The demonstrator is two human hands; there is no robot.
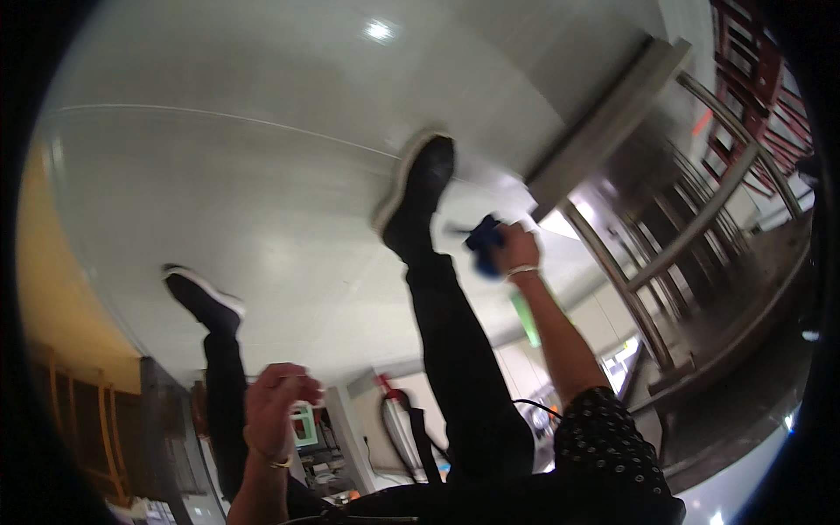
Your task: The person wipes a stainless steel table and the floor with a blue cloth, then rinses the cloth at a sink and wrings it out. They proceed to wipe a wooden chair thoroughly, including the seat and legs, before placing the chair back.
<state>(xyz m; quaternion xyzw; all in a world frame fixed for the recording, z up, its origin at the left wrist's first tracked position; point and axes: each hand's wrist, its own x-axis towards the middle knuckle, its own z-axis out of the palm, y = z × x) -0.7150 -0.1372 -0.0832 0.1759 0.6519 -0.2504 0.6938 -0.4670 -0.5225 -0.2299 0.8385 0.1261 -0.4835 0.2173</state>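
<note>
My right hand (522, 249) is shut on a bunched dark-blue cloth (485, 244), held out in front of my right leg. Motion blurs the cloth, so its exact shape is unclear. A pale band circles that wrist. Lower left, my left hand (279, 397) hangs beside my left leg with fingers loosely curled and nothing visible in them. A bracelet sits on the left wrist. My black shoes with white soles, the right shoe (423, 187) and the left shoe (200, 298), are set far apart, as in a stride.
The smooth grey floor (308, 216) spreads around my feet. On the right stands a metal table frame (695, 216) with tubular legs. Dark-red chairs (755, 79) are beyond it. Yellowish wooden legs (108, 426) show at lower left. Behind my right forearm is a green object (526, 320).
</note>
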